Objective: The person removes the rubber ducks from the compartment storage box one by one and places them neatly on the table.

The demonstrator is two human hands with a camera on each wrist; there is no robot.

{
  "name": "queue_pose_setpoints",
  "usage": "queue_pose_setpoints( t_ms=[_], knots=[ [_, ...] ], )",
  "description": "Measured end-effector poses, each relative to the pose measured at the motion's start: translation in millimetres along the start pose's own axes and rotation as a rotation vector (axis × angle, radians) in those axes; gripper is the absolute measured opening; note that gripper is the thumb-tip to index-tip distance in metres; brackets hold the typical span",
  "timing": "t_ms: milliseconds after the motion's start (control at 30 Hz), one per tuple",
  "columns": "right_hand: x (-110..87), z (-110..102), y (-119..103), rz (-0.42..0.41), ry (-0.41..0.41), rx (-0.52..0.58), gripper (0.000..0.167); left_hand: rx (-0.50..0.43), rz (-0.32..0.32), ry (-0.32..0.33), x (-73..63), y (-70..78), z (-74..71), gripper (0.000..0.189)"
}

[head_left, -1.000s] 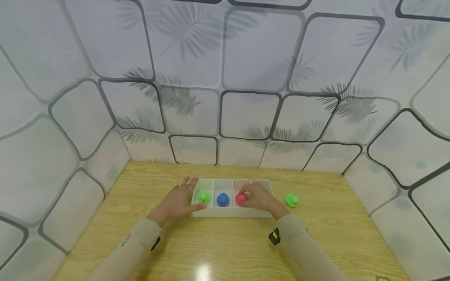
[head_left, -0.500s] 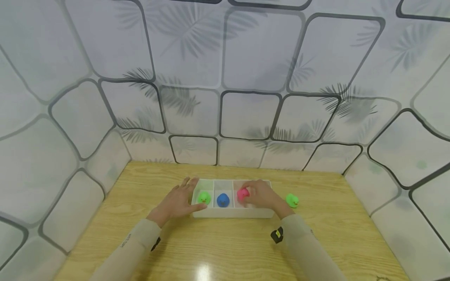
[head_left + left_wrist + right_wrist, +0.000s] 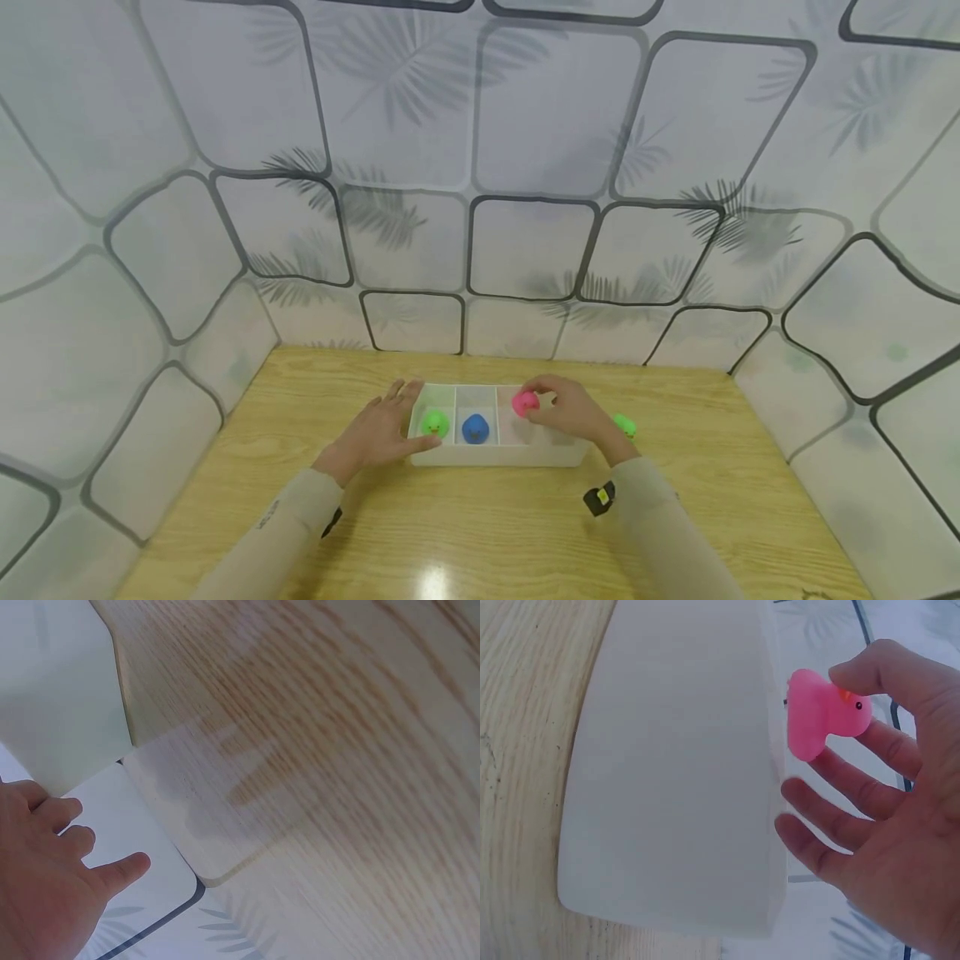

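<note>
Between thumb and fingers my right hand (image 3: 573,408) pinches a pink rubber duck (image 3: 817,712), raised over the right part of a white divided tray (image 3: 480,454). In the right wrist view the duck is beside the tray's rim, with the other fingers spread below it. My left hand (image 3: 378,429) rests at the tray's left end, fingers extended and thumb along the front edge. A green rubber duck (image 3: 435,422) sits in the leftmost compartment, a blue rubber duck (image 3: 476,428) in the one beside it. The right hand hides much of the tray's right end.
Another green rubber duck (image 3: 625,426) lies on the wooden table (image 3: 480,533) just right of the tray, partly hidden by the right wrist. Patterned white walls (image 3: 405,242) rise behind the table and on both sides.
The right hand has lifted the pink duck out of its compartment, up and a little to the right. The left hand and the tray have stayed nearly still.
</note>
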State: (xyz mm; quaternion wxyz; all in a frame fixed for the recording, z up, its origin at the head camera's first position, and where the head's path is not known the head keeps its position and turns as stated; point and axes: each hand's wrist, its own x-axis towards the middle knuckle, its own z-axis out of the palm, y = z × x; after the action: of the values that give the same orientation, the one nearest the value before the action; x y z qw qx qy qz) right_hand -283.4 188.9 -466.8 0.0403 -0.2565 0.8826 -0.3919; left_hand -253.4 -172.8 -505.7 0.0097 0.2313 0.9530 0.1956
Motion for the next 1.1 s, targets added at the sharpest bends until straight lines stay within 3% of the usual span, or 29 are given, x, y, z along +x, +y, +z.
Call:
queue_pose_setpoints(
  t_ms=[133, 500, 700, 1100],
  knots=[
    [-3.7, -7.5, 0.5, -0.022, 0.007, 0.087, 0.032, -0.004, -0.006, -0.006, -1.1, 1.5, -1.2, 0.108],
    [-11.9, -19.4, 5.9, 0.010, 0.029, 0.271, 0.036, -0.001, -0.002, -0.001, -1.0, 1.4, -0.8, 0.108],
    [-15.6, -22.6, 17.3, 0.035, 0.061, 0.308, 0.036, 0.002, -0.001, 0.000, -1.5, 1.2, -0.3, 0.107],
    [-28.7, -35.8, 26.6, 0.085, 0.100, 0.271, 0.039, 0.000, 0.003, -0.001, -1.2, 1.1, 0.0, 0.109]
  ],
)
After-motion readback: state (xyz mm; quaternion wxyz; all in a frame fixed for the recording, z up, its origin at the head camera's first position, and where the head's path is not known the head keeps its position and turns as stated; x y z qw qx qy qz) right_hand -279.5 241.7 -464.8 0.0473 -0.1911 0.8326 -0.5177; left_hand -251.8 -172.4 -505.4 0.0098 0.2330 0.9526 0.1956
